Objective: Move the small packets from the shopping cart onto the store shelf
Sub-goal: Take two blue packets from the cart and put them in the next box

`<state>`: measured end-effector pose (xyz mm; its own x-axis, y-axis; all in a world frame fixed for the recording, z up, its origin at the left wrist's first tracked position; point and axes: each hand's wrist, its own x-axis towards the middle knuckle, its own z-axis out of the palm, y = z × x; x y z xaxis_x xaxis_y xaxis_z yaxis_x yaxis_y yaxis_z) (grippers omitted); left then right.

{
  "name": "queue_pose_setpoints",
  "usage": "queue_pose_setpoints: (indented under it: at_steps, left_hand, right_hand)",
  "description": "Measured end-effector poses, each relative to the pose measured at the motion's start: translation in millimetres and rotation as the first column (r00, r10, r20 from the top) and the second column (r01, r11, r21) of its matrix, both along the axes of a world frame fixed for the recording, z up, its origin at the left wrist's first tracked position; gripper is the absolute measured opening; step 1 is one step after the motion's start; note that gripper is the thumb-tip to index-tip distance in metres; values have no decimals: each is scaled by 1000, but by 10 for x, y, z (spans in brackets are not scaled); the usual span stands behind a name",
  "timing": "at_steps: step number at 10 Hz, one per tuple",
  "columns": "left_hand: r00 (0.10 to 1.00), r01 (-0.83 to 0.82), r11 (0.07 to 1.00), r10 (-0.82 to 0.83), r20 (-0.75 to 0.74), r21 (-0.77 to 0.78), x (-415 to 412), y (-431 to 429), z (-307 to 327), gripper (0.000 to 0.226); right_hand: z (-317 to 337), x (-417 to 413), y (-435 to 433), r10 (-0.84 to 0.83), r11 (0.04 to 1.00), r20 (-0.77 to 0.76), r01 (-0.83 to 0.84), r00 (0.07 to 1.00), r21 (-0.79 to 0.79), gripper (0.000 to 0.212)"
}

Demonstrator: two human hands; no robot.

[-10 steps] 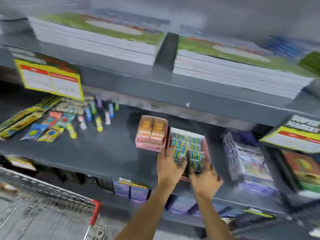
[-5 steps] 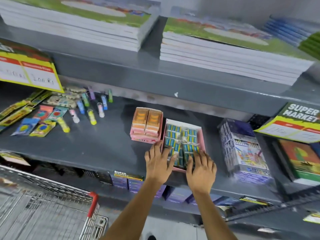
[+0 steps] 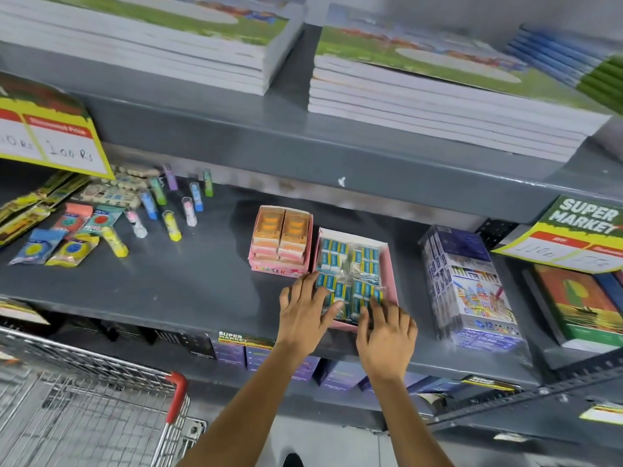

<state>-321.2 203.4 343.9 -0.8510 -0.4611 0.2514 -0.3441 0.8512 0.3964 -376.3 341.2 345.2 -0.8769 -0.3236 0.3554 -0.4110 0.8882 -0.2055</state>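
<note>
Head view: both hands, left hand (image 3: 303, 315) and right hand (image 3: 384, 335), press spread, empty fingers on small packets (image 3: 350, 274) in the pink box (image 3: 391, 264) at the shelf (image 3: 168, 281) front edge, where a pull could tip it off.

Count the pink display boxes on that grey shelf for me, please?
2. The eraser box stands left; the packet-filled box stands just right of it, under the left hand and right hand. None seems hidden.
</note>
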Motion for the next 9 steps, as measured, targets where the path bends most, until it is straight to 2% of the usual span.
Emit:
queue_pose_setpoints:
  at_steps: [1, 3, 5, 6, 7, 8, 9]
  left_hand:
    - [998, 54, 999, -54, 35, 8, 2, -25, 28, 70]
    - [995, 93, 994, -95, 30, 60, 9, -16, 22, 88]
    - [987, 122, 992, -124, 104, 30, -25, -47, 105, 96]
    - [973, 136, 990, -138, 183, 23, -36, -48, 96, 99]
    - [966, 158, 987, -160, 201, 28, -24, -84, 83, 92]
    - [983, 144, 988, -136, 125, -54, -16, -119, 141, 73]
    - [972, 187, 980, -194, -133, -63, 8, -76, 389, 50]
  right_hand:
    - [46, 9, 6, 6, 1000, 43, -6, 999, 6, 48]
    - [53, 21, -6, 21, 1000, 13, -21, 1000, 9, 57]
    - [150, -60, -98, -23, 1000, 36, 23, 999, 0, 42]
    - [88, -88, -122, -5, 1000, 19, 4, 1000, 30, 41]
    - [107, -133, -109, 13, 999, 42, -14, 999, 29, 42]
    - [143, -121, -134, 37, 999, 11, -37, 999, -2, 41]
    - [285, 22, -214, 112, 980, -62, -121, 992, -158, 38]
